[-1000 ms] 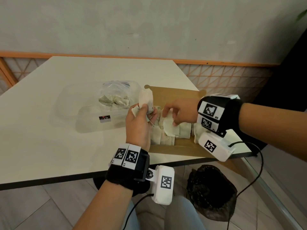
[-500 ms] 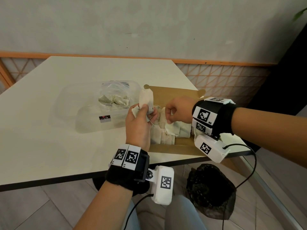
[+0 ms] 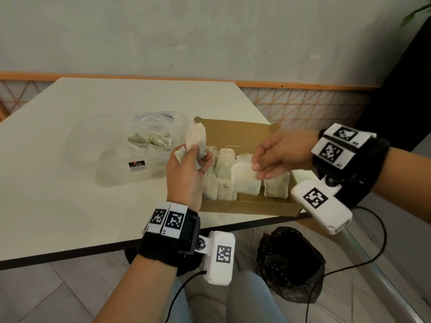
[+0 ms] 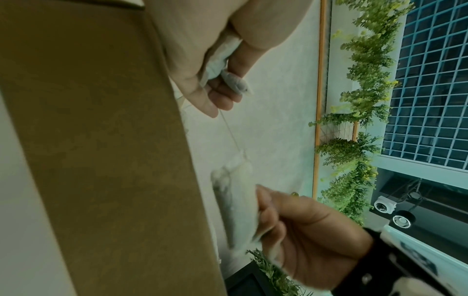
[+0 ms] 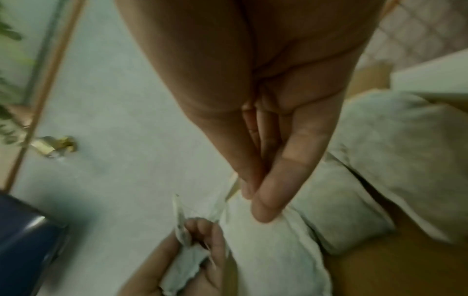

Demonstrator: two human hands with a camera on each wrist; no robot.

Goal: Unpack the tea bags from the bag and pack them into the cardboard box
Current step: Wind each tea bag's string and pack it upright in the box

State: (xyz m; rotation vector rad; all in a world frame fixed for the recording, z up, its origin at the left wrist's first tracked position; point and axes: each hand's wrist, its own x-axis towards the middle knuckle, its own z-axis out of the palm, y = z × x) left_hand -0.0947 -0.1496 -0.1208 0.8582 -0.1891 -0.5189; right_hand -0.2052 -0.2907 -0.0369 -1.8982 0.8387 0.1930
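My left hand (image 3: 196, 155) grips a small bunch of tea bags (image 3: 196, 139) just left of the open cardboard box (image 3: 251, 206); one bag stands upright above the fingers. My right hand (image 3: 256, 169) pinches a white tea bag (image 3: 245, 183) and holds it tilted over the box, fingers stretched along it. In the left wrist view a thin string (image 4: 230, 132) runs from my left hand (image 4: 222, 88) to that tea bag (image 4: 235, 202). Several tea bags (image 3: 224, 173) stand in rows inside the box. A clear plastic bag (image 3: 149, 136) with more tea bags lies left of the box.
The plastic bag lies in a clear plastic container (image 3: 88, 145) on the white table (image 3: 70, 206). The box sits at the table's right front corner. A black bag (image 3: 289, 264) is on the floor below, and wrist cables hang by my knees.
My right hand has shifted a little to the right, and its curled fingers have stretched out along the tea bag. My left hand has stayed put with its bunch.
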